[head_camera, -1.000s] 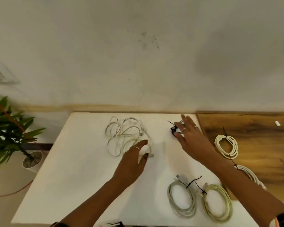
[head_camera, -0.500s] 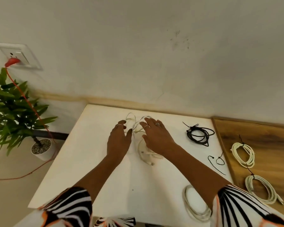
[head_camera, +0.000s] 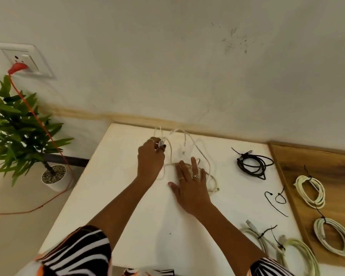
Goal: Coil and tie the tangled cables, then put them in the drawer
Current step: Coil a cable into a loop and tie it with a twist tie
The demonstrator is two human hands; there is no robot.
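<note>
On the white table (head_camera: 127, 206) a loose tangle of white cable (head_camera: 189, 148) sprawls near the far edge, its loops lifting off the surface toward the wall; the left hand (head_camera: 150, 160) has its fingers curled round a strand at the tangle's left side, pinching it up beside what looks like a small metal connector, though the exact part held is too small to make out; the right hand (head_camera: 189, 184) lies flat with fingers straight and spread, pressing down on the nearer loops of the same tangle, rings showing on two fingers; to the right, apart from the tangle, a black cable (head_camera: 253, 164) sits coiled on the table with a tie sticking up at its left; nearer and further right lies a loose black tie (head_camera: 275, 202), a thin strand with a small loop; at the table's near right corner two pale coils (head_camera: 295, 253) lie side by side, each cinched with a dark tie; on the wooden surface (head_camera: 327, 162) beside the table rest two more tied white coils (head_camera: 335, 240), one beyond the other; left of the table stands a potted plant (head_camera: 16, 126), and an orange cord (head_camera: 38, 120) runs from a wall socket (head_camera: 26, 60) down past it to the floor; striped sleeves edge the bottom of the view.
</note>
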